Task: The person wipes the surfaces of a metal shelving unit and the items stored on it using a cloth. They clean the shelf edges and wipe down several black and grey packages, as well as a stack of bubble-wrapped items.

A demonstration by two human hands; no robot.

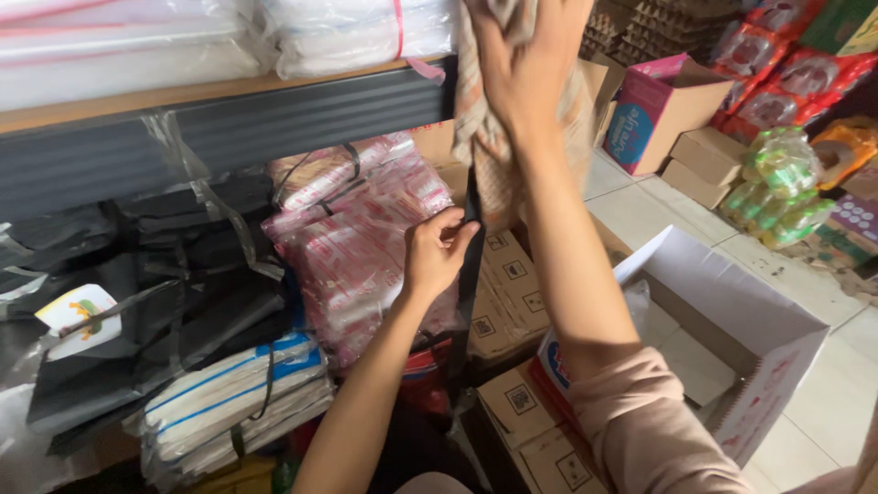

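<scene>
beige patterned cloth bag, hanging almost straight down in front of a grey shelf edge, long axis vertical, top end bunched near the upper border, bottom end reaching toward stacked brown cartons. black strap trailing down from the bag, also vertical, running past the cartons toward the floor.

right hand raised high, fingers curled tight around the gathered top of the bag, palm turned away, forearm slanting down to a pink sleeve. left hand lower, just left of the bag, thumb and fingertips closed in a pinch on the black strap, remaining fingers loosely bent, not spread.

pink and white plastic-wrapped packs directly behind the left hand, touching the shelf's underside area. dark folded plastic bags further left, with white bundles banded in blue beneath them. open white cardboard box on the tiled floor to the right, beside the right forearm. magenta carton and green-wrapped bottles well apart, at upper right. clear-wrapped white stacks on top of the shelf.
</scene>
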